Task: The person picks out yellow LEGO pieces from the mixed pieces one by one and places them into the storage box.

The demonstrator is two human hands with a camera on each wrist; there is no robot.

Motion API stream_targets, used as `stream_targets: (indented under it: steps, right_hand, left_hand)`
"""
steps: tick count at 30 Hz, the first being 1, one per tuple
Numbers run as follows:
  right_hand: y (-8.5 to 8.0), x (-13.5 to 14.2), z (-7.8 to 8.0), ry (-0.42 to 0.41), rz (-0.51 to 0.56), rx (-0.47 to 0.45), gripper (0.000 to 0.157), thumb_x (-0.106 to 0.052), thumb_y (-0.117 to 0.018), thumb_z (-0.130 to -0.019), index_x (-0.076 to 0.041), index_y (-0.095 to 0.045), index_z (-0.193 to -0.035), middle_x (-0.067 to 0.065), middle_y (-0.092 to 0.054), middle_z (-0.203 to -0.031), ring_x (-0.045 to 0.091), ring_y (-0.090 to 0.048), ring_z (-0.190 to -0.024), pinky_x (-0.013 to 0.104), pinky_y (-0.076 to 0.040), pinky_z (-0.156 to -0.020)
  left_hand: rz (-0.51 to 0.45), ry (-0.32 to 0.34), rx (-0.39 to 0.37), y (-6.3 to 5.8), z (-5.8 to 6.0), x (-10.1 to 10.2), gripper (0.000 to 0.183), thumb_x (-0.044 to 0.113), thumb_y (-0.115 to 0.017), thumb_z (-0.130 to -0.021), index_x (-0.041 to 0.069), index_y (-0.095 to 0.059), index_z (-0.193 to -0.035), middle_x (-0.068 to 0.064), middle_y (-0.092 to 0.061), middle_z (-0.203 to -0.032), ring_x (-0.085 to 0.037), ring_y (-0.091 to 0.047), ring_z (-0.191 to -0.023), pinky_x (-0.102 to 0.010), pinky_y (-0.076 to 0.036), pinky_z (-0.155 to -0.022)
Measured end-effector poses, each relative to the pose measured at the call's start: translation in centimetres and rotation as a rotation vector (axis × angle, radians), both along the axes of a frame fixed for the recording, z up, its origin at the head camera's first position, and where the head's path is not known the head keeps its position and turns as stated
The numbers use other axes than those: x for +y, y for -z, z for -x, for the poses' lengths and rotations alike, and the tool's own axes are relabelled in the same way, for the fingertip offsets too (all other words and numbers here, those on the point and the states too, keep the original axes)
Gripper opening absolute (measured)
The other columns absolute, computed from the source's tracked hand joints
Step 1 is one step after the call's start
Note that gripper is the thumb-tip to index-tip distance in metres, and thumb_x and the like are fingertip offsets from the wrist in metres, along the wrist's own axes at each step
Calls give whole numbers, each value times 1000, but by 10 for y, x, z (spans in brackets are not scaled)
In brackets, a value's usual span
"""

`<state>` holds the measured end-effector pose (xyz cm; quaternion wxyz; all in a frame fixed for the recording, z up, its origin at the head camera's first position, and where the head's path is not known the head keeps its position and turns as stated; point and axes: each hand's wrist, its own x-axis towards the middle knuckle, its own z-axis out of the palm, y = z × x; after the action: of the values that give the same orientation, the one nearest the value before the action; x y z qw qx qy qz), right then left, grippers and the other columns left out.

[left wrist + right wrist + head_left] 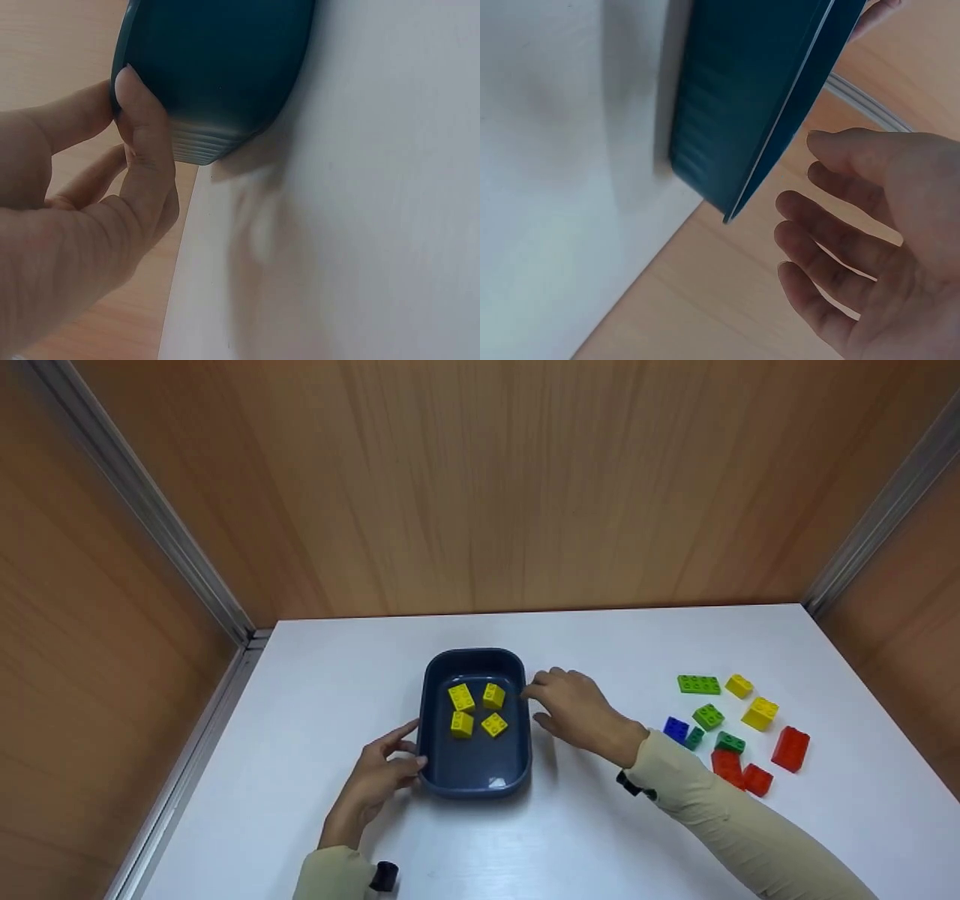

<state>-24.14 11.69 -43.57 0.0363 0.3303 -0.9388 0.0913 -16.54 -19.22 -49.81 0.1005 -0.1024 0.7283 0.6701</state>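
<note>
A dark blue rectangular tray [472,780] stands on the white table with several yellow toy bricks [462,697] spread over its floor. At its left side my left hand [384,769] pinches the rim between thumb and fingers; the left wrist view shows the thumb [146,109] against the tray's wall. Beside the opposite rim is my right hand [577,709], fingertips close to the edge. In the right wrist view that hand's loosely bent fingers [832,232] are spread apart from the tray [735,97], with nothing between them.
To the right on the table [600,825] lie loose bricks: a flat green one [698,685], a blue one [676,729], a large red one [790,749], a yellow one [760,713] and several others. Wooden panels [480,487] enclose the table at the back and sides.
</note>
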Motion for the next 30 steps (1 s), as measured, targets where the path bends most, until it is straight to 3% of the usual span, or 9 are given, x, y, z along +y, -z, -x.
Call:
stream_targets:
  steps: [10, 17, 30]
  right_hand:
    - [9, 27, 1, 51, -1, 35, 35, -14, -88, -87, -12, -78, -121, 7, -75, -118, 27, -70, -105, 44, -60, -89]
    - [14, 52, 1, 38, 46, 116, 33, -9, -90, -84, -8, -79, -114, 9, -77, -111, 28, -71, -100, 44, -61, -83]
    - [22, 99, -2, 126, 90, 107, 33, -4, -88, -84, -6, -78, -115, 11, -76, -113, 31, -71, -100, 46, -61, -83]
  left_hand:
    - [-15, 5, -7, 0, 0, 0, 66, -4, -72, -93, 12, -56, -155, -17, -57, -119, -22, -62, -84, -35, -57, -77]
    - [-20, -1, -1, 0, 0, 0, 66, -5, -72, -93, 11, -55, -155, -18, -57, -120, -21, -64, -85, -34, -59, -77]
    - [-32, 4, -14, 0, 1, -1, 66, -5, -72, -93, 12, -56, -155, -16, -56, -119, -21, -61, -85, -34, -58, -77]
